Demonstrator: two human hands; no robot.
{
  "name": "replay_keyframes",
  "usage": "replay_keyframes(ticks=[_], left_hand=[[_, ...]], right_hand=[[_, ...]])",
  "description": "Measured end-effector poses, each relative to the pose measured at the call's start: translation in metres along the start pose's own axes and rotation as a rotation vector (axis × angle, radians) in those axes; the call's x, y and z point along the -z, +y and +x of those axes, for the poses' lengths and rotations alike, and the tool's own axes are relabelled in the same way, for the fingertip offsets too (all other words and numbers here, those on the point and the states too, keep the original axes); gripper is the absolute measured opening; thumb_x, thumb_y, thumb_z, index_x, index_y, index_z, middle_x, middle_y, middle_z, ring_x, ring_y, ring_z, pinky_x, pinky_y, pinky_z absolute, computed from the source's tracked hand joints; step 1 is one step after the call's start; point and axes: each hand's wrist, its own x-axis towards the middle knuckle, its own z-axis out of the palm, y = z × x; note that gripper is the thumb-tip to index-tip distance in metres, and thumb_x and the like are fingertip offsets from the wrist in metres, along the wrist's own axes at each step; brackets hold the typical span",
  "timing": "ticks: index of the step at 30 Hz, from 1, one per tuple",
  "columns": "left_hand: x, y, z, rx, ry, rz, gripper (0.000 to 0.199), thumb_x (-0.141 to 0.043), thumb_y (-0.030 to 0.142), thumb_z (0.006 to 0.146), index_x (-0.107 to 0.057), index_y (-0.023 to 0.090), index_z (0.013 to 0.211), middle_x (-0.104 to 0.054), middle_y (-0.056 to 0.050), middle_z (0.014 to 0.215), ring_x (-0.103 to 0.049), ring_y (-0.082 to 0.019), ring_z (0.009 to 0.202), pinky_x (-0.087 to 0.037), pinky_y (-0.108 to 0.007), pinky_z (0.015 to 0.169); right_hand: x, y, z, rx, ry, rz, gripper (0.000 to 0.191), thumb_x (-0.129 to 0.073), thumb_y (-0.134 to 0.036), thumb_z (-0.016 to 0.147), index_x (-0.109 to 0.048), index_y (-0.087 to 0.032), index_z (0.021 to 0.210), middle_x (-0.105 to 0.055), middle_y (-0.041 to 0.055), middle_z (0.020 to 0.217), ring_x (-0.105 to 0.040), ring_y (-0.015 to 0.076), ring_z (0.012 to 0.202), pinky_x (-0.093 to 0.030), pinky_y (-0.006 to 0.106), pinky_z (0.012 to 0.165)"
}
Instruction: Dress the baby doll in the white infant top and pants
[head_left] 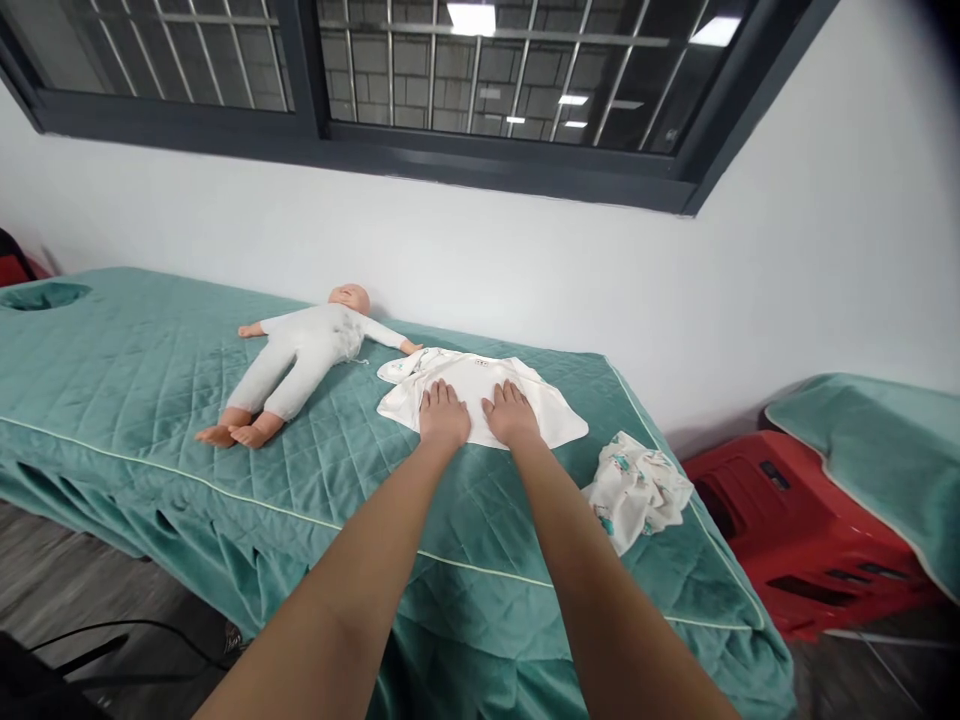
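A small white baby garment lies spread out on the green quilted bed cover, a printed part showing at its upper left. My left hand rests flat on its left half, fingers stretched out. On the right half lies my right hand, also flat with its fingers extended. Left of the garment a baby doll in a white body suit lies on its back, one hand close to the cloth's edge. A crumpled white printed cloth sits to the right, apart from both hands.
The bed has a face hole at its far left. Behind it stand a white wall and a dark-framed window. A red plastic object with green cloth over it is at the right. A black cable runs along the floor.
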Motion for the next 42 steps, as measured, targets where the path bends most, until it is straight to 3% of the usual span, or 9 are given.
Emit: replay_keyframes(ticks=[9,15,17,20,23,28,33,37,42], left_hand=[[0.005,0.0,-0.02,-0.035,0.082,-0.008,0.054,-0.028,0.028,0.098,-0.043,0.006,0.146,-0.034,-0.018,0.159,-0.026,-0.027,0.15,-0.019,-0.045,0.121],[0.022,0.0,-0.043,-0.12,0.18,-0.016,0.037,-0.036,0.028,0.098,-0.064,0.01,0.114,-0.062,-0.017,0.123,-0.051,-0.029,0.122,-0.037,-0.042,0.104],[0.024,0.001,-0.051,-0.156,0.195,-0.016,0.036,-0.036,0.029,0.099,-0.068,0.013,0.104,-0.066,-0.014,0.112,-0.053,-0.028,0.115,-0.039,-0.042,0.099],[0.023,0.002,-0.057,-0.192,0.189,-0.014,0.038,-0.037,0.03,0.099,-0.072,0.015,0.094,-0.069,-0.012,0.101,-0.057,-0.026,0.106,-0.04,-0.041,0.094],[0.019,0.002,-0.057,-0.19,0.19,-0.012,0.039,-0.037,0.029,0.099,-0.073,0.014,0.094,-0.07,-0.012,0.099,-0.059,-0.025,0.101,-0.041,-0.041,0.091],[0.017,0.002,-0.054,-0.183,0.185,-0.022,0.039,-0.038,0.028,0.099,-0.074,0.013,0.092,-0.071,-0.013,0.095,-0.062,-0.025,0.097,-0.042,-0.04,0.088],[0.021,0.001,-0.054,-0.184,0.202,-0.049,0.037,-0.038,0.029,0.099,-0.072,0.015,0.092,-0.07,-0.011,0.095,-0.061,-0.024,0.098,-0.043,-0.038,0.087],[0.03,-0.03,-0.048,-0.155,0.272,-0.084,0.026,-0.045,0.026,0.097,-0.069,0.018,0.098,-0.068,-0.01,0.102,-0.058,-0.026,0.104,-0.043,-0.04,0.091],[0.034,-0.107,-0.032,0.006,0.421,-0.153,0.027,-0.054,0.019,0.088,-0.066,0.02,0.112,-0.065,-0.01,0.118,-0.054,-0.031,0.112,-0.045,-0.044,0.095]], right_hand=[[0.005,0.001,-0.02,0.027,0.031,0.016,0.061,-0.024,-0.037,0.102,-0.035,-0.005,0.152,-0.028,0.0191,0.162,-0.025,0.0285,0.15,-0.022,0.041,0.118],[0.014,0.0,-0.051,0.016,0.159,0.022,0.051,-0.032,-0.035,0.101,-0.045,-0.013,0.146,-0.038,0.0146,0.158,-0.035,0.0282,0.143,-0.028,0.038,0.112],[0.018,0.0,-0.064,0.003,0.218,0.02,0.046,-0.032,-0.034,0.101,-0.052,-0.014,0.138,-0.047,0.0156,0.149,-0.043,0.0279,0.133,-0.032,0.037,0.106],[0.023,0.0,-0.08,0.0,0.247,0.013,0.04,-0.031,-0.033,0.103,-0.065,-0.016,0.113,-0.066,0.0145,0.117,-0.057,0.0254,0.11,-0.038,0.034,0.091],[0.024,-0.003,-0.085,-0.002,0.239,0.002,0.041,-0.032,-0.036,0.103,-0.067,-0.017,0.096,-0.07,0.011,0.095,-0.062,0.0229,0.092,-0.037,0.032,0.079],[0.023,-0.007,-0.084,-0.044,0.225,-0.012,0.043,-0.033,-0.037,0.103,-0.068,-0.018,0.089,-0.072,0.0105,0.087,-0.064,0.0197,0.077,-0.032,0.03,0.065],[0.026,-0.008,-0.086,-0.026,0.231,-0.011,0.042,-0.034,-0.037,0.103,-0.067,-0.018,0.086,-0.072,0.0105,0.085,-0.064,0.0197,0.077,-0.032,0.029,0.064],[0.028,-0.007,-0.088,0.048,0.244,0.065,0.037,-0.037,-0.036,0.101,-0.064,-0.02,0.083,-0.07,0.0085,0.087,-0.063,0.0208,0.084,-0.036,0.03,0.071],[0.018,-0.024,-0.043,-0.071,0.246,0.795,0.014,-0.057,-0.029,0.085,-0.063,-0.023,0.095,-0.067,0.0044,0.094,-0.061,0.0212,0.092,-0.042,0.034,0.089]])
